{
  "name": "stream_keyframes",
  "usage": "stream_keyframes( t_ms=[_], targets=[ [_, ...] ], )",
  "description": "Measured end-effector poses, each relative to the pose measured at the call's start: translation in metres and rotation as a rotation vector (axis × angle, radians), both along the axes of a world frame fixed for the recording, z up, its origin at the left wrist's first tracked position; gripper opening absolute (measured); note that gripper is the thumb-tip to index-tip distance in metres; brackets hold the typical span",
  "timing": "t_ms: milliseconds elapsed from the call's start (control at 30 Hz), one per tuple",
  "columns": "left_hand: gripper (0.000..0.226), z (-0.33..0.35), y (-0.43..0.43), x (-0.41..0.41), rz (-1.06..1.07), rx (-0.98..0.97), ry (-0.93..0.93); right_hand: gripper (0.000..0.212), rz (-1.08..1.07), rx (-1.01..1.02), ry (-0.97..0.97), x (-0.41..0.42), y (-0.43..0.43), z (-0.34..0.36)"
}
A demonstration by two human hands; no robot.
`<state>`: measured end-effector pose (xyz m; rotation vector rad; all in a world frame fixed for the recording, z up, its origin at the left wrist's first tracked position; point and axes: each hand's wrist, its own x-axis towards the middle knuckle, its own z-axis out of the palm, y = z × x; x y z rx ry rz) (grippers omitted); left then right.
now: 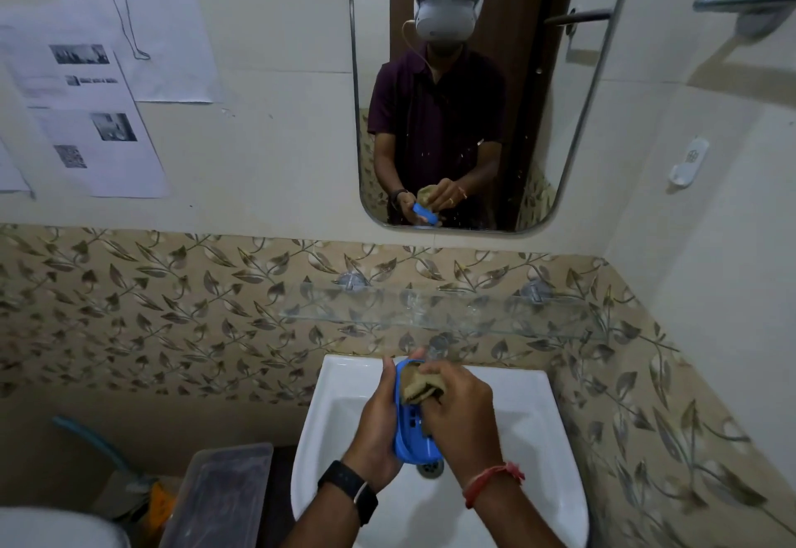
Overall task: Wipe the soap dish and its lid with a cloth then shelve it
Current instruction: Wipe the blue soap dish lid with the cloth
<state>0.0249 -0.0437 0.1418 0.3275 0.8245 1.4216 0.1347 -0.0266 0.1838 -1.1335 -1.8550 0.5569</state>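
A blue plastic soap dish [414, 440] with slots in its base is held upright on its edge over the white sink [327, 414]. My left hand [379, 427] grips it from the left side. My right hand [456, 414] presses a crumpled olive-brown cloth [420, 383] into the upper inside of the dish. I cannot tell whether a lid is on it. A glass shelf [439, 310] is fixed to the wall just above the sink.
A mirror [538, 125] hangs above the shelf and reflects a person with the dish and cloth. A clear plastic box [219, 496] stands left of the sink. The drain [430, 468] shows below the dish. Papers are stuck on the left wall.
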Motion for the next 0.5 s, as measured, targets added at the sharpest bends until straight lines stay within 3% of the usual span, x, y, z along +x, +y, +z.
stream_keyframes(
  t_ms=[100,200,433,500],
  targets=[
    [0.06,0.002,0.0,0.001,0.0,0.005,0.001,0.029,-0.034,0.103,-0.044,0.002,0.001,-0.007],
    [0.061,0.003,0.001,0.007,0.013,-0.003,-0.014,0.026,-0.132,-0.027,-0.003,-0.001,0.008,-0.004],
    [0.059,0.002,0.002,0.001,0.016,-0.005,-0.012,0.035,-0.018,-0.302,0.298,-0.009,0.01,-0.007],
    [0.059,0.001,0.002,-0.001,0.0,-0.02,-0.008,0.039,0.051,-0.344,0.294,-0.007,0.011,-0.007]
  ],
)
